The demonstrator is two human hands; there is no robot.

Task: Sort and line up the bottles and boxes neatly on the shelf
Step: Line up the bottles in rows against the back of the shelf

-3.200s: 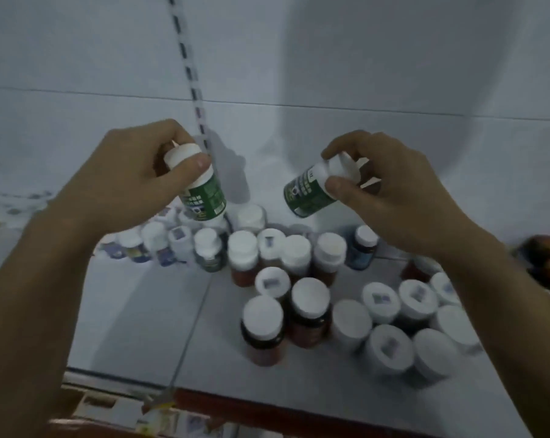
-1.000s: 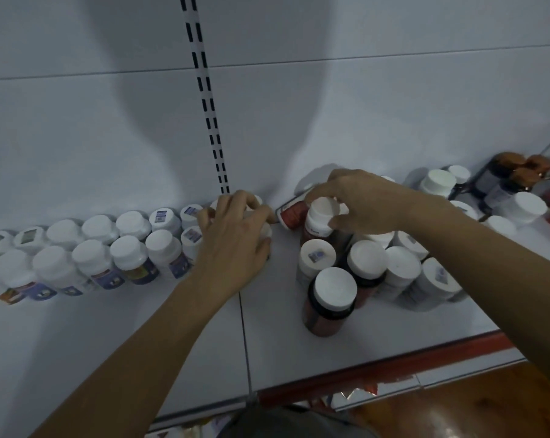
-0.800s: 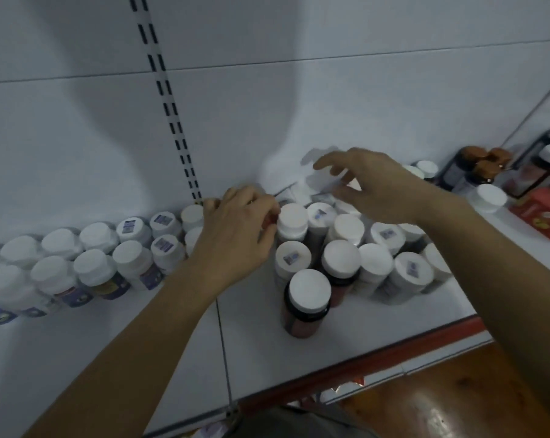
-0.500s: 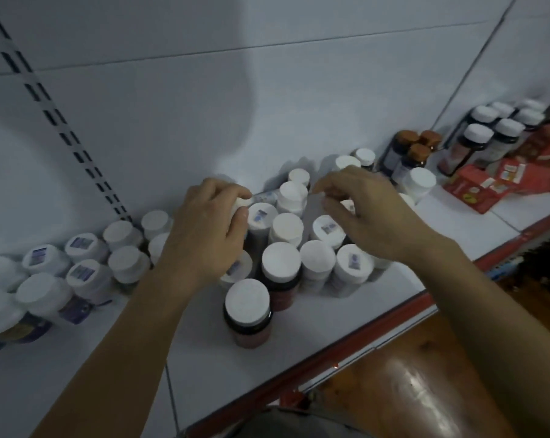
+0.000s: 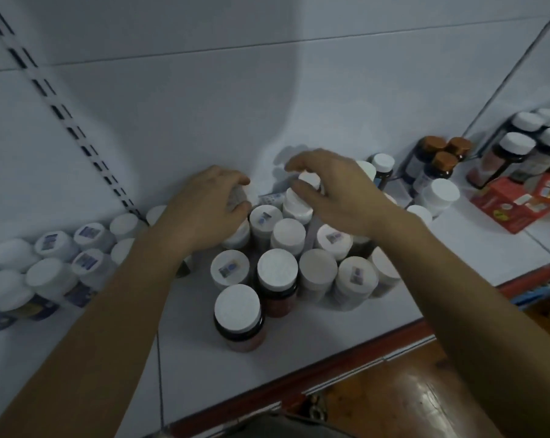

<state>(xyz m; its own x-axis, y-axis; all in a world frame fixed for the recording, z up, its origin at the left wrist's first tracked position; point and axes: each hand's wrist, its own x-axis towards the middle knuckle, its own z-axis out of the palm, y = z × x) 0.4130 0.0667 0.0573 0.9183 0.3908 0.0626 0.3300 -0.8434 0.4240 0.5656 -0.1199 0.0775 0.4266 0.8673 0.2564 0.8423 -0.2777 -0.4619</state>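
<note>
Whereas a few seconds back both grips hold green bottles up in the air, they are now down on the shelf [image 5: 299, 339], at the far side of the cluster [image 5: 278, 267] and close to the back panel [image 5: 204, 105]. The left grip [image 5: 204, 213] curls round a labelled bottle [image 5: 237, 196] by that panel. The right grip [image 5: 330, 197] arches over a white cap [image 5: 310, 181] with the thumb on its near side; whether the fingers close behind it I cannot tell. The view also swings right, bringing in the red boxes [image 5: 514, 203] at far right. The row [image 5: 55, 248] at left stands lined up; the cluster does not. I judge the green pair placed and the next bottles being picked out, with most of the sorting still ahead.
</note>
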